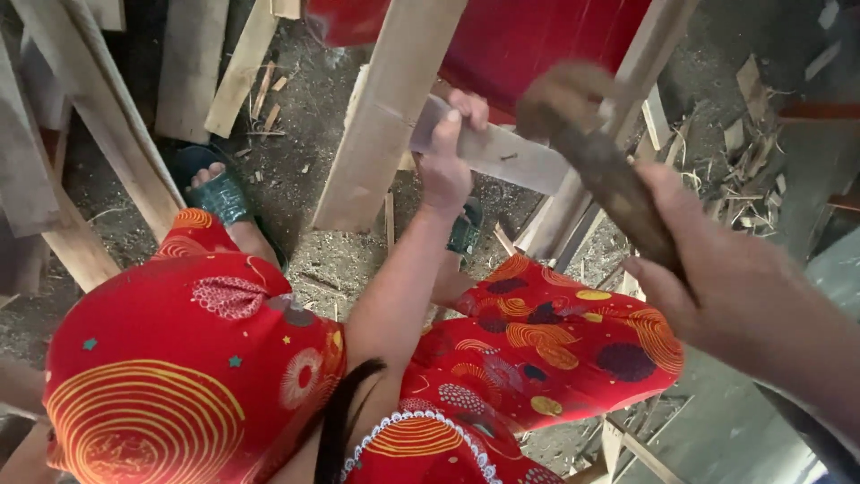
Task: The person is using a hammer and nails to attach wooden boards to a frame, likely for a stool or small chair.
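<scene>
Left hand [445, 161] is clamped round the end of a short pale wooden slat [502, 152], thumb on top, fingers wrapped behind, just above centre frame. The slat runs off toward 3 o'clock, a small nail [509, 158] showing in its face, and crosses a slanted wooden post [385, 116]. Over at 3 o'clock the right hand [717, 287] has its grip closed on the handle of a dark, worn hammer [591, 143]; the blurred head hangs just above the slat's far end, whether touching I can't tell. Down at 6 o'clock, knees in red patterned cloth [546, 332]. At 10 o'clock, a foot in a green sandal [215, 193] on dirt floor [305, 143] strewn with wood chips.
</scene>
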